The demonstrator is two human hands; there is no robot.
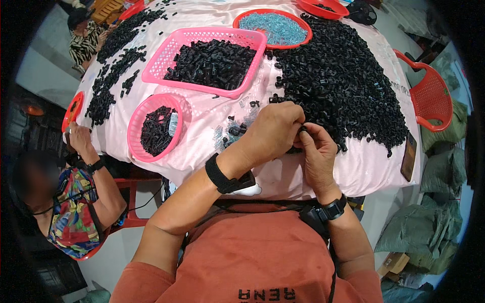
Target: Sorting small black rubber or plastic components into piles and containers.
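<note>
My left hand [277,130] is closed, its back toward me, and whatever its fingers grip is hidden. Against it, my right hand [319,154] pinches a small black plastic part [303,129] between thumb and forefinger. The two hands meet over the near edge of a large heap of black plastic parts [338,76]. Left of my left hand, a few black parts [235,130] lie beside a scatter of small clear pieces [220,139].
A pink rectangular basket [202,33] and a round pink basket [135,134] hold black parts. Behind stands a red bowl [237,21] of clear bluish pieces. A phone [409,156] lies at the right edge, near a red chair [432,98]. Co-workers sit at the left.
</note>
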